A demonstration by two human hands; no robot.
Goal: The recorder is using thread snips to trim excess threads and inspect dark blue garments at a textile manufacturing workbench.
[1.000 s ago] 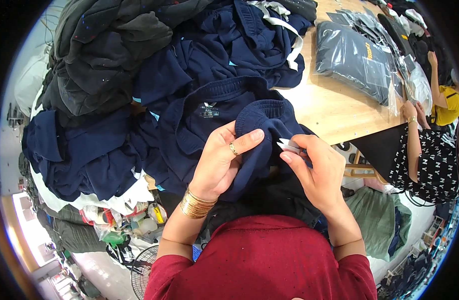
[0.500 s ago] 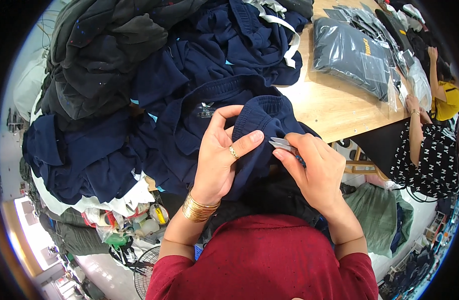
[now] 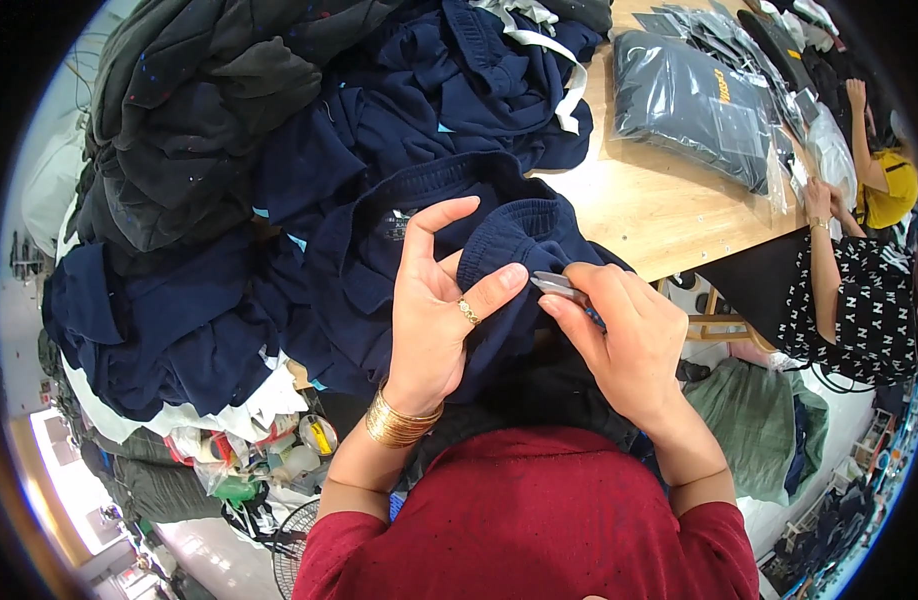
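Note:
A navy garment (image 3: 504, 325) with a gathered elastic waistband lies across the front of the cloth pile. My left hand (image 3: 429, 310) pinches a fold of its gathered edge, thumb on top and index finger raised off the cloth. Between the thumb and fingers of my right hand (image 3: 634, 335) is a pair of thread snips (image 3: 559, 285). Their pointed blades sit close to my left thumb tip, against the navy fabric; whether they touch a thread is too small to tell. A printed label (image 3: 395, 225) shows inside the waistband, behind my left hand.
Black garments (image 3: 209, 120) are heaped at the far left beside more navy ones. On the wooden table (image 3: 669, 225) at right lies a clear-bagged dark garment (image 3: 689, 105). Two people work beyond it. A wire fan guard (image 3: 294, 545) stands low at left.
My left index finger has straightened and lifted from the gathered edge. The snips have come slightly left, nearer my left thumb, and their blades look closer together.

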